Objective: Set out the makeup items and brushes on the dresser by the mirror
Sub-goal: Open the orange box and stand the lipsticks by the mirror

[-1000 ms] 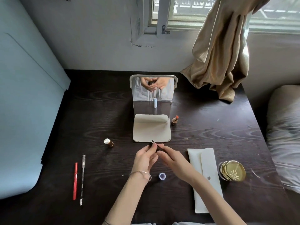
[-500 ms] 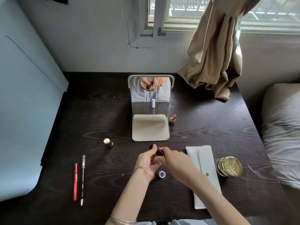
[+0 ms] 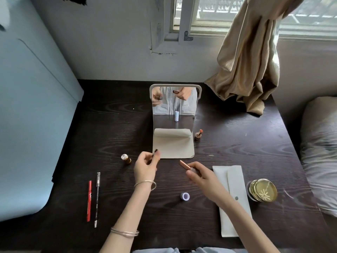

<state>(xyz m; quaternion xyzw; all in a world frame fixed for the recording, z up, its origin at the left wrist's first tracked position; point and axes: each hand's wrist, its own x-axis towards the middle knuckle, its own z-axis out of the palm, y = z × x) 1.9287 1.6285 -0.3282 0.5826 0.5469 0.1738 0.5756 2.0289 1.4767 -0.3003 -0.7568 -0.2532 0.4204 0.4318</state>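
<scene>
Both hands hover over the dark wooden dresser (image 3: 113,128) in the lower middle of the frame. The left hand (image 3: 145,168) has its fingers curled around a small dark cap (image 3: 156,152), pinched at the fingertips just in front of the lower left corner of the mirror's base. The right hand (image 3: 200,175) is closed around an uncapped lipstick (image 3: 185,164), whose rose-gold tip points up and to the left, towards the mirror (image 3: 174,105) standing at the centre. The two hands are apart. Just right of the mirror base stands an open orange lipstick (image 3: 198,134); to the left of the left hand stands a small bottle with a shiny top (image 3: 125,158). A red pencil (image 3: 89,200) and a black pencil (image 3: 97,199) lie side by side at lower left. A small lilac cap (image 3: 185,196) sits between the forearms, a white pouch (image 3: 233,199) lies under the right forearm, and a gold compact (image 3: 262,190) rests at lower right
</scene>
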